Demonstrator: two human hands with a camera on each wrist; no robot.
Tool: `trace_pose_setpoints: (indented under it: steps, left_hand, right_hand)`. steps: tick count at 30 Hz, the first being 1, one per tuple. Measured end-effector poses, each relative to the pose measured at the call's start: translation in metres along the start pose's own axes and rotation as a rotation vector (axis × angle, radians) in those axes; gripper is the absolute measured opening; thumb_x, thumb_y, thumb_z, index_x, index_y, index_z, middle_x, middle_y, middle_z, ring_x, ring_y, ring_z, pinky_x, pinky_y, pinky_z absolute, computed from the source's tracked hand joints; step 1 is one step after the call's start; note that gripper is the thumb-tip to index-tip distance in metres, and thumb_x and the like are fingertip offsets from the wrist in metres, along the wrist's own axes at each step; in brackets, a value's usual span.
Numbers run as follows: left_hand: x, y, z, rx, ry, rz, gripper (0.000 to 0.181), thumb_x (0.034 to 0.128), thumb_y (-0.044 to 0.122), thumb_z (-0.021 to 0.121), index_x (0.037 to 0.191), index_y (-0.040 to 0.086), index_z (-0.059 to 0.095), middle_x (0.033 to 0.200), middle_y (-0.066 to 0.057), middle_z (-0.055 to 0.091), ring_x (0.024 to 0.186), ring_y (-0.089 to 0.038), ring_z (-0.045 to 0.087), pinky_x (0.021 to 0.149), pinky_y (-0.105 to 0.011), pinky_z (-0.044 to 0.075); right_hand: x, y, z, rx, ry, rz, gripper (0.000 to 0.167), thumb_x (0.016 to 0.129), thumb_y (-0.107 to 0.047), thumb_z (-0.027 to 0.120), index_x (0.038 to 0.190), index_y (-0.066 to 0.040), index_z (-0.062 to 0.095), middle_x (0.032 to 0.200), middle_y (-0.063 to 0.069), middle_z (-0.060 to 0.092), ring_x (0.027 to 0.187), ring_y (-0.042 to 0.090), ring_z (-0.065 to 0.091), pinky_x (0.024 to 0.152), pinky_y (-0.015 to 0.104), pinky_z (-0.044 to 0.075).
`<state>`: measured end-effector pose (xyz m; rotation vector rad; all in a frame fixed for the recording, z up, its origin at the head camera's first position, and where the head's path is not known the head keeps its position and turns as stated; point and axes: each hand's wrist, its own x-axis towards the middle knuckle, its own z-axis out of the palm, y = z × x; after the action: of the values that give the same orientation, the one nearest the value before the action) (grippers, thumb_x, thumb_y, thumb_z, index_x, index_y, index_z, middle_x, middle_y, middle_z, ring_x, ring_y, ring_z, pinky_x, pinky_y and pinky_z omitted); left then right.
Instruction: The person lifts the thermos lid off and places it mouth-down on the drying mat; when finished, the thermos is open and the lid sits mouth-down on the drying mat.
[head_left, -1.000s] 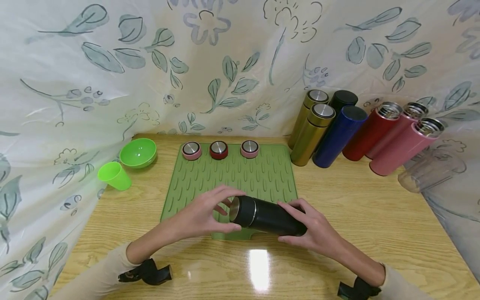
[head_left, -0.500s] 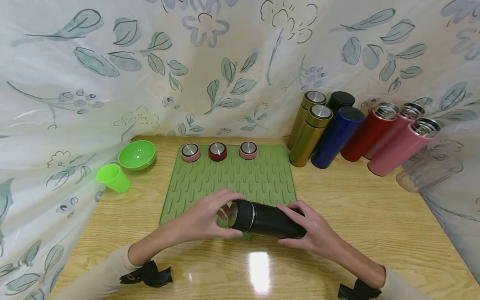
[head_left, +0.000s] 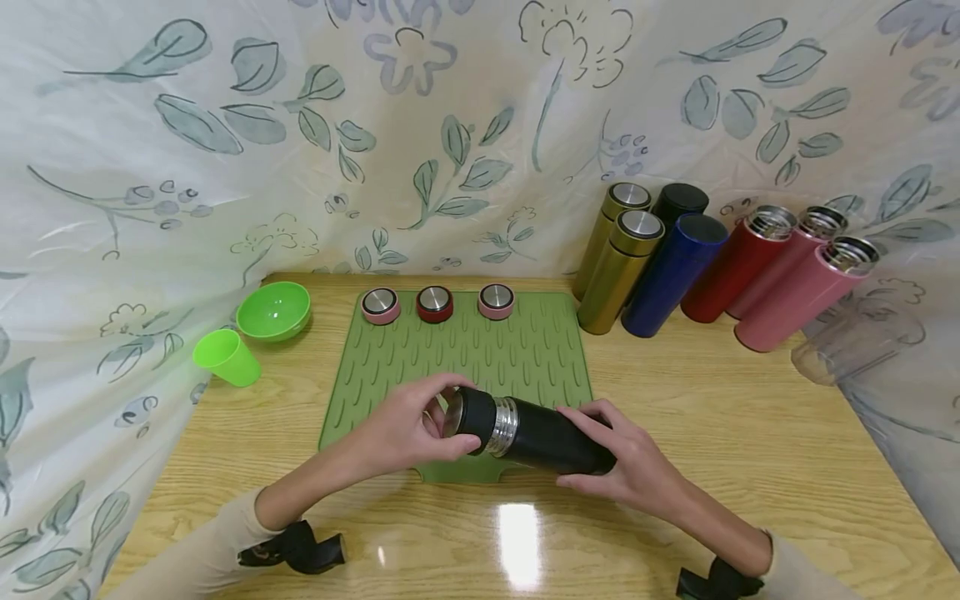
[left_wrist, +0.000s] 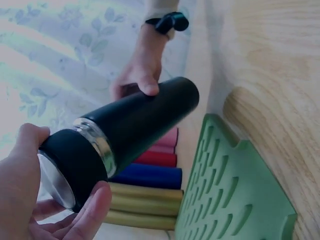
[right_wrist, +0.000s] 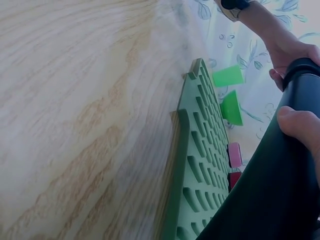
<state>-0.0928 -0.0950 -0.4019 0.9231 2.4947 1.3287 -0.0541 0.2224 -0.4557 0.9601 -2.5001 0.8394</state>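
Observation:
A black thermos bottle (head_left: 558, 437) lies tilted in the air over the front edge of the green mat (head_left: 465, 358). My right hand (head_left: 618, 454) grips its body near the base. With fingers and thumb around its rim, my left hand (head_left: 416, 421) holds the black lid (head_left: 476, 421), which has a silver top. Between lid and body the bottle's steel neck (head_left: 506, 427) shows; the left wrist view shows the lid (left_wrist: 75, 160) close against that neck (left_wrist: 97, 142). Some fingertips of both hands are hidden behind the bottle and lid.
Two pink lids (head_left: 381, 306) and a red lid (head_left: 435, 303) sit along the mat's back edge. Several bottles, among them a gold one (head_left: 621, 271) and a blue one (head_left: 675, 275), stand back right, beside a clear container (head_left: 858, 342). A green bowl (head_left: 273, 311) and green cup (head_left: 227, 357) are left.
My left hand has drawn the lid away to the left, so the bottle's steel neck now shows. My right hand keeps the body nearly in place.

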Motion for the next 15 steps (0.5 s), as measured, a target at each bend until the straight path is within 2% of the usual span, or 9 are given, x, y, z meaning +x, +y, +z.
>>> trace_pose_setpoints:
  steps: [6,10,15]
  left_hand:
    - [0.0001,-0.0024,-0.0018,0.023,0.025,0.003,0.052,0.0783,0.036,0.078,0.124,0.023,0.057,0.094,0.001,0.062,0.07,-0.005,0.061,0.062,-0.022,0.058]
    - [0.0002,-0.0028,-0.0024,0.037,0.045,0.016,0.052,0.079,0.035,0.077,0.125,0.022,0.057,0.093,0.002,0.061,0.071,-0.006,0.061,0.063,-0.021,0.058]
    - [0.0008,-0.0037,-0.0024,0.081,0.052,0.047,0.049,0.0812,0.034,0.075,0.125,0.02,0.058,0.095,0.004,0.06,0.074,-0.005,0.06,0.063,-0.02,0.057]
  right_hand:
    - [-0.0017,0.0022,-0.0032,0.025,0.014,0.058,0.085,0.066,-0.028,0.089,0.141,-0.017,0.051,0.113,-0.001,0.054,0.092,0.004,0.05,0.068,0.014,0.044]
    - [-0.0033,0.003,-0.0023,0.042,0.031,0.125,0.085,0.065,-0.025,0.09,0.14,-0.019,0.052,0.113,-0.001,0.054,0.09,0.005,0.051,0.064,0.019,0.047]
    - [-0.0028,0.0037,-0.0053,0.046,0.052,0.202,0.084,0.064,-0.023,0.091,0.138,-0.018,0.052,0.115,-0.002,0.055,0.096,0.006,0.052,0.069,0.024,0.052]
